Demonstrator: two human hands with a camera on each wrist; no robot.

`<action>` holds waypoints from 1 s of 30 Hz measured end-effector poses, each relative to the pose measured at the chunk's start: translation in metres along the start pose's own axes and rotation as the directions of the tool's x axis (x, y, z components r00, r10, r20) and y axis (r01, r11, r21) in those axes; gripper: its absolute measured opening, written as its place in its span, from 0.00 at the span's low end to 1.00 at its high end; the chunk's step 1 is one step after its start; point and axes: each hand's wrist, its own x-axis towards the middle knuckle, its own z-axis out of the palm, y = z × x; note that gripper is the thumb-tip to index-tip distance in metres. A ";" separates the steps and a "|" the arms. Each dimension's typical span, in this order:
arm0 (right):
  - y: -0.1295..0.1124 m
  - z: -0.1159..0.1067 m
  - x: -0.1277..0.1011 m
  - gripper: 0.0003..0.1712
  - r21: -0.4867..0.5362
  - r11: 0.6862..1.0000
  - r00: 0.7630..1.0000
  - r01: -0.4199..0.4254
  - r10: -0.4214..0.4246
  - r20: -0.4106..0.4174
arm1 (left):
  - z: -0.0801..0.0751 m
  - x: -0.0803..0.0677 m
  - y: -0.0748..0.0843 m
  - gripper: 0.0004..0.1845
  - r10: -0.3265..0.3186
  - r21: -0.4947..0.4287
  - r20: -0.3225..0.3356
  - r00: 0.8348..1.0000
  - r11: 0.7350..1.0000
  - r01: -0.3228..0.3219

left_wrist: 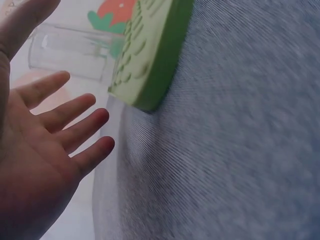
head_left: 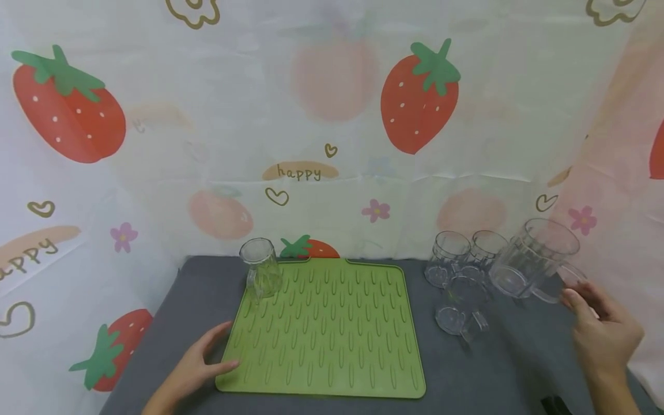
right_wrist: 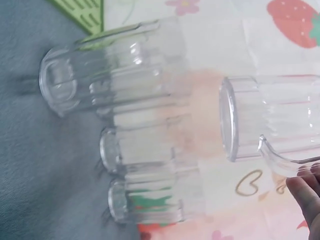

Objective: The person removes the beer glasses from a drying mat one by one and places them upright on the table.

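My right hand (head_left: 604,328) grips the handle of a clear glass mug (head_left: 534,256), held up off the table at the right. In the right wrist view the lifted mug (right_wrist: 270,120) hangs apart from the other mugs, its handle between my fingers (right_wrist: 302,195). Another clear mug (head_left: 261,271) stands upright on the far left corner of the green ribbed mat (head_left: 321,328). Beside the mat's near left edge is my left hand (head_left: 199,357), holding nothing, fingers spread in the left wrist view. Whether its thumb touches the mat I cannot tell.
Several clear mugs stand right of the mat: a near one (head_left: 456,311) and others behind, such as this mug (head_left: 447,259). They overlap in view. A grey cloth (head_left: 498,369) covers the table. A strawberry-print sheet (head_left: 332,115) hangs behind. A dark object (head_left: 555,405) lies at the front edge.
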 end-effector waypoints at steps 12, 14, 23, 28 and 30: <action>0.028 -0.008 -0.012 0.09 -0.180 0.984 0.999 0.016 -0.022 -0.033 | 0.000 -0.003 -0.012 0.49 -0.105 0.134 0.079 0.991 0.986 0.094; 0.035 -0.009 -0.015 0.08 -0.207 0.978 1.000 0.008 -0.013 -0.026 | 0.001 -0.003 -0.013 0.49 -0.120 0.148 0.099 0.988 0.983 0.105; 0.055 -0.012 -0.030 0.08 -0.307 0.951 0.999 -0.034 0.031 -0.013 | 0.004 -0.006 -0.015 0.51 -0.143 0.185 0.153 0.978 0.976 0.113; 0.061 -0.012 -0.036 0.07 -0.381 0.923 0.997 -0.052 0.071 0.037 | 0.005 -0.007 -0.015 0.54 -0.152 0.215 0.164 0.975 0.970 0.115; 0.064 -0.013 -0.039 0.08 -0.390 0.920 0.995 -0.046 0.075 0.059 | 0.005 -0.008 -0.015 0.56 -0.154 0.218 0.171 0.973 0.969 0.115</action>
